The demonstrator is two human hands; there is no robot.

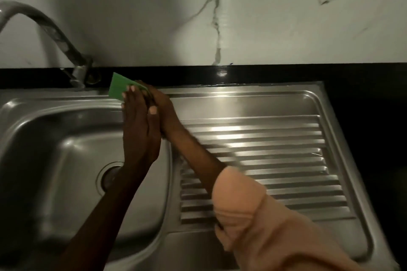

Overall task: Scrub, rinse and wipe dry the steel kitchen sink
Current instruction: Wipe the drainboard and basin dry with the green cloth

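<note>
The steel sink (55, 138) has its basin on the left and a ribbed drainboard (275, 149) on the right. Both my hands meet above the sink's back rim, between basin and drainboard, with a green scrub pad (116, 91) between them. My left hand (139, 130) lies with straight fingers against the near face of the pad. My right hand (165, 110) is partly hidden behind the left, and its fingers curl over the pad's top edge. A pink sleeve (253, 215) covers my right forearm.
A curved steel faucet (46, 26) rises at the back left; no water stream is visible from it. The round drain (108, 177) sits in the basin floor under my left forearm. A black countertop (370, 121) surrounds the sink, and a white marble wall (242, 17) stands behind.
</note>
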